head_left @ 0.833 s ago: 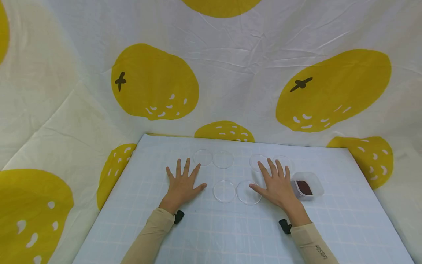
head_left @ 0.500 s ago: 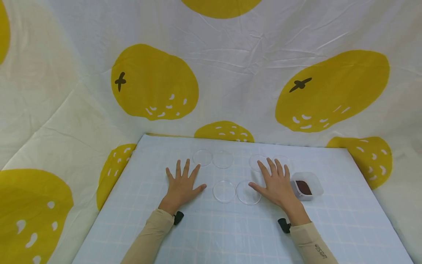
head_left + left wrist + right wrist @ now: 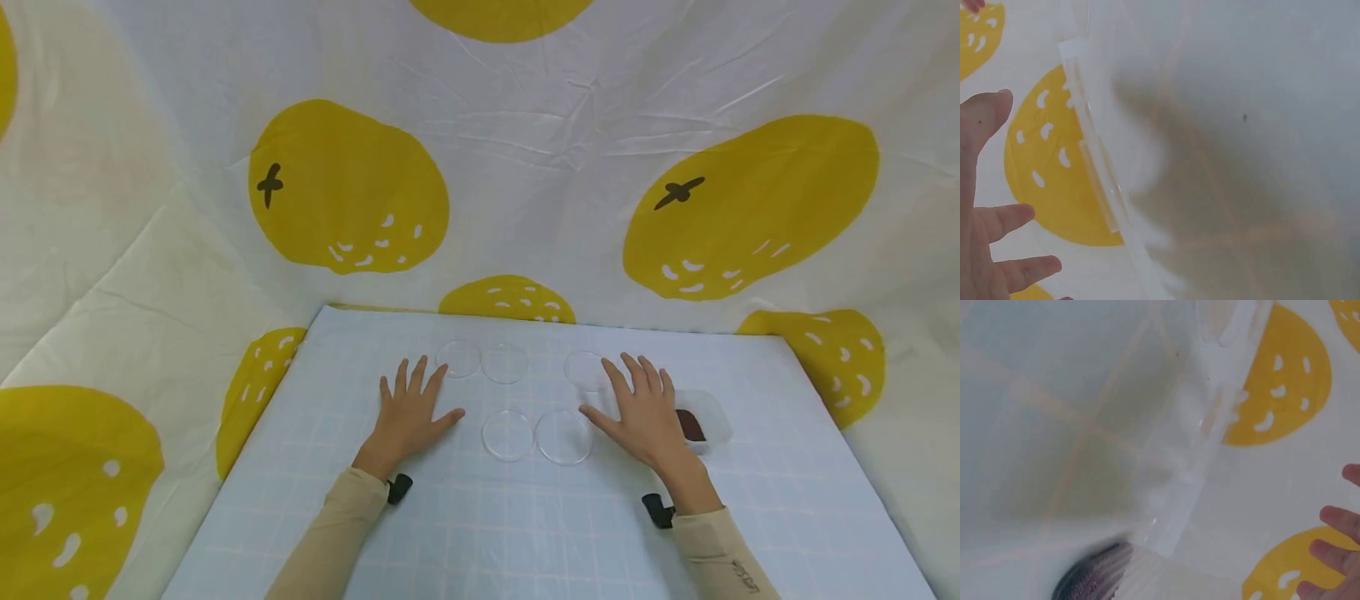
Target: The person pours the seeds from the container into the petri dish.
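My left hand (image 3: 408, 421) hovers palm down at the table's left with its fingers spread and nothing in them. Its index fingertip overlaps the rim of a clear round dish (image 3: 459, 360), which stands beside a second clear dish (image 3: 506, 364). Over on the right, my right hand (image 3: 641, 417) is likewise spread and holds nothing. Its fingertips are beside a clear dish (image 3: 584, 369), and its thumb tip overlaps the edge of a nearer dish (image 3: 564, 437), paired with another clear dish (image 3: 507, 436). The right hand partly hides a small tub of dark reddish-brown matter (image 3: 690, 426).
A translucent box (image 3: 717, 415) stands around or behind the tub, right of the right hand. The table (image 3: 480, 533) has a pale blue gridded cover. Behind it hangs a white cloth (image 3: 525, 200) with yellow fruit prints. Black wrist cameras (image 3: 657, 510) sit under both wrists.
The right hand has shifted slightly right, now covering more of the tub and the far-right dish. The left hand has drawn slightly left at the wrist. The dishes have stayed put.
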Motion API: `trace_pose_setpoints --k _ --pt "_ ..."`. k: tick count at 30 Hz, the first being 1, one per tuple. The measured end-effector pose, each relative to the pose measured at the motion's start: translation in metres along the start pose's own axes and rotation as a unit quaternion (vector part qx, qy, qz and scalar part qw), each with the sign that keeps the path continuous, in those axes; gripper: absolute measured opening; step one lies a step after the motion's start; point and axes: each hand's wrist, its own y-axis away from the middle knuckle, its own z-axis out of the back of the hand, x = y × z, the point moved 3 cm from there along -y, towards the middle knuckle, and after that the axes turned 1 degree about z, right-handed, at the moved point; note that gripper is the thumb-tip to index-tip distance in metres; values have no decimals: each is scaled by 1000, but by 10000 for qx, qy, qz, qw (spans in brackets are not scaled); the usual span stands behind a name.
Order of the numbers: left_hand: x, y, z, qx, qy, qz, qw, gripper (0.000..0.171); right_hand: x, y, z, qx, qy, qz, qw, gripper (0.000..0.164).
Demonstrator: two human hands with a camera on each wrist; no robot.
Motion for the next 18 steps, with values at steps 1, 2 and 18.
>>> trace_pose_setpoints --k 1,2,18 --pt "1 -1 1 -35 19 -8 10000 85 -2 1 2 -44 -22 -21 10000 85" --pt "2 -3 1 -65 27 -13 10000 85 -4 2 5 -89 -57 -40 9999 85" --pt "14 -32 14 -712 87 -314 9969 82 -52 22 39 -653 -517 -456 9955 83"
